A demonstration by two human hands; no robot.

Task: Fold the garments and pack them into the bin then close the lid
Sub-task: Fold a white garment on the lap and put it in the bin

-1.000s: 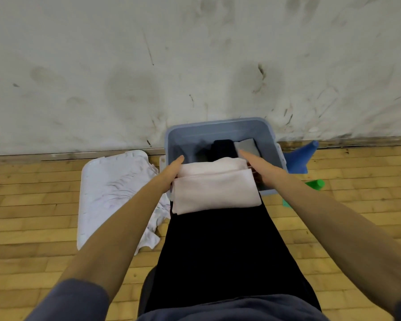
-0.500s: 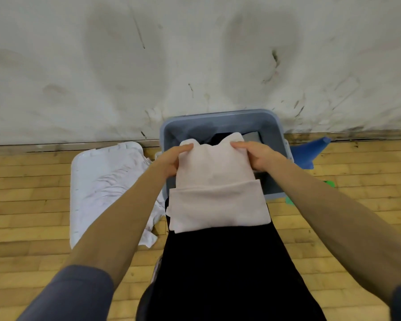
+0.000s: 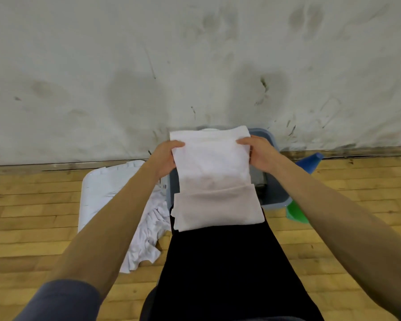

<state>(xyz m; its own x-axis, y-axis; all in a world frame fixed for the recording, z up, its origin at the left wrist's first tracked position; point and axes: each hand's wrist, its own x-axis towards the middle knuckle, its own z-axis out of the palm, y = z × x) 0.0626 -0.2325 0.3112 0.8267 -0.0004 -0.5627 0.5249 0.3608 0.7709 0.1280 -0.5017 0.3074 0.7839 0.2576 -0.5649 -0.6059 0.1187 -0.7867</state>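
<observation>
Gripping the pale pink folded garment by its side edges, the left hand and right hand hold it raised over the blue-grey bin, thumbs on top

1. The left hand is gripping the left edge of a pale pink folded garment, thumb lying on top.
2. The right hand is gripping the right edge in the same way.
3. The garment is hanging raised in front of a blue-grey bin, its lower fold resting on a black cloth over the person's lap.
4. A white lid is lying on the wooden floor left of the bin, with a crumpled white garment partly covering it.
5. A blue object and a green object are showing right of the bin.
</observation>
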